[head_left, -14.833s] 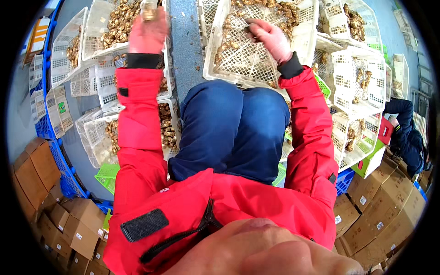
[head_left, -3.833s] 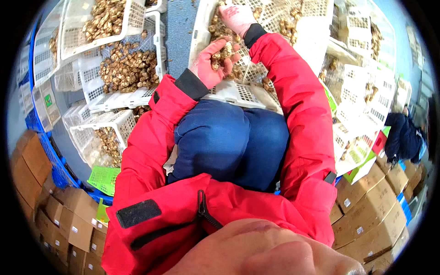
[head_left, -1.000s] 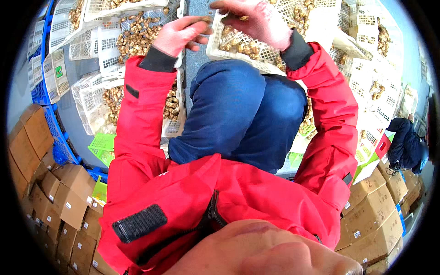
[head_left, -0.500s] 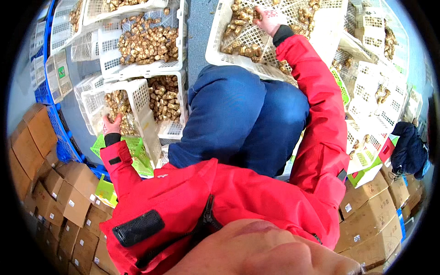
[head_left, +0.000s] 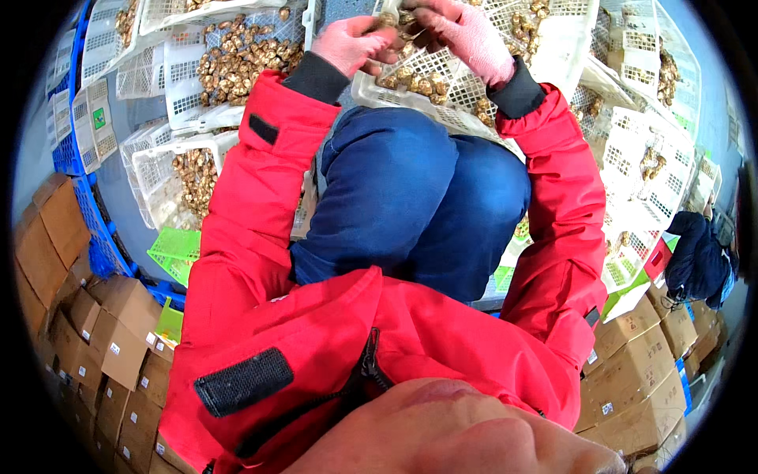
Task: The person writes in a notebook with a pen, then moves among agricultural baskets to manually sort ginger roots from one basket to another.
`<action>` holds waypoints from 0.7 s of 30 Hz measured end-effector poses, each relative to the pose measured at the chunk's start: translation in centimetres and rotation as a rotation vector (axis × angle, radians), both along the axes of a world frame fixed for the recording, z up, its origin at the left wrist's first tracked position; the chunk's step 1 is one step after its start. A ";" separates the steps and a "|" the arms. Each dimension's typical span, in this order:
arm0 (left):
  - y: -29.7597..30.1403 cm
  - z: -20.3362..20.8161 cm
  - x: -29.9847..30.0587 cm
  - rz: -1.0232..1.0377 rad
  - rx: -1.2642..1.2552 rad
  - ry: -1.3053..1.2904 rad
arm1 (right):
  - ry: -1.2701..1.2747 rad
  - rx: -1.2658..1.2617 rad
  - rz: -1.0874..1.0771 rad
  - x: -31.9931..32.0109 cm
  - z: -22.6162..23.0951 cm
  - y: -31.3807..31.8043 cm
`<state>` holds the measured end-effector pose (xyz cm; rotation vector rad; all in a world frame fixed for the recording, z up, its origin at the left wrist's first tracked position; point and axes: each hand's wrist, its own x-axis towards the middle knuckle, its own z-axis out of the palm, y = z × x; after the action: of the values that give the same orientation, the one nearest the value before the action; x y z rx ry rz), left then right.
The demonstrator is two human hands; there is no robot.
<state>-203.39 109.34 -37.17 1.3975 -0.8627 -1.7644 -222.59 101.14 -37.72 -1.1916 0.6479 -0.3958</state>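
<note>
Both hands wear pink gloves and meet at the top of the view, above a white plastic crate (head_left: 442,99) of brown mushrooms that rests beyond my blue-trousered knees. My left hand (head_left: 353,46) pinches a brown mushroom (head_left: 399,22) from the left. My right hand (head_left: 466,31) closes on the same mushroom from the right. Red jacket sleeves run down from both hands.
More white crates of mushrooms (head_left: 237,55) stand at the left, and stacked white crates (head_left: 647,150) at the right. A green crate (head_left: 175,251) lies on the floor. Brown cardboard boxes (head_left: 95,332) pile up lower left and lower right. Another person in dark clothes (head_left: 699,257) crouches at the right edge.
My left hand has come up from the low left crate to the top centre. My right hand has drawn back from the crate to meet it over a mushroom.
</note>
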 end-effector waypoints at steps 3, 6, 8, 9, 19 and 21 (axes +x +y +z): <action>3.9 2.8 4.2 0.074 0.052 -0.141 | 0.665 -0.923 0.053 0.7 -3.4 -0.9; 12.3 6.0 9.7 0.356 0.150 -0.224 | 0.800 -1.360 0.272 0.4 -9.5 -0.5; 20.2 4.7 16.7 0.502 0.278 -0.252 | 0.928 -1.469 0.290 0.8 -10.9 -0.5; 23.2 4.6 19.0 0.473 0.366 -0.355 | 0.933 -1.386 0.277 0.7 -11.2 -0.6; 10.9 4.6 7.7 0.129 -0.138 -0.286 | 0.263 -0.111 -0.010 -0.8 -0.3 2.3; 6.4 2.5 3.4 -0.036 -0.110 0.012 | 0.225 0.013 0.085 0.2 1.3 3.1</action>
<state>-200.00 115.78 -34.65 1.3069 -0.9692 -1.7230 -222.39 104.23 -36.42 -1.2571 0.7890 -0.1863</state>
